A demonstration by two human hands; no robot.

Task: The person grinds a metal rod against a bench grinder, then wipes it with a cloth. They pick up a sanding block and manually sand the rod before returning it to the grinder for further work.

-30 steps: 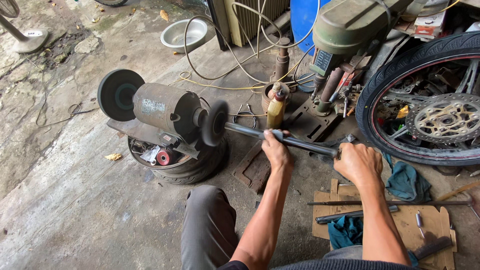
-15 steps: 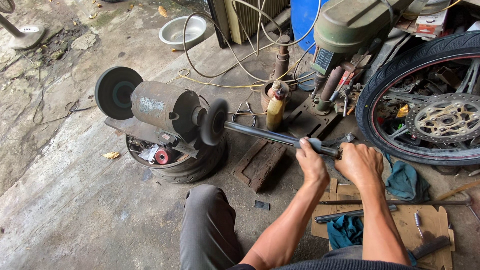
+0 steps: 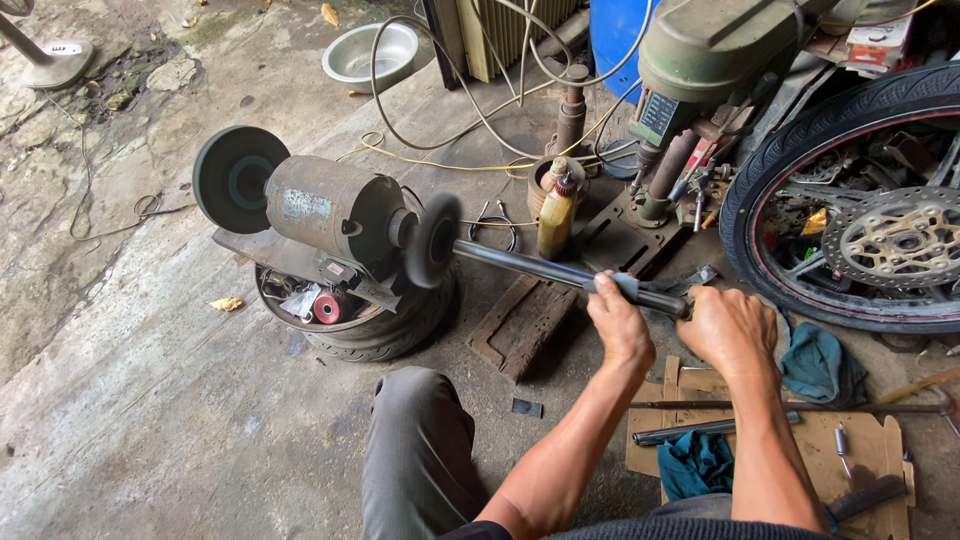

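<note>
A round steel bowl (image 3: 368,55) sits on the concrete floor (image 3: 130,400) at the top. A yellowish plastic bottle with a red cap (image 3: 556,210) stands near looping pale cables (image 3: 450,120). A black motorcycle wheel with a silver brake disc (image 3: 860,230) lies right, a teal rag (image 3: 820,365) beside it, above flattened brown cardboard (image 3: 860,440).
</note>
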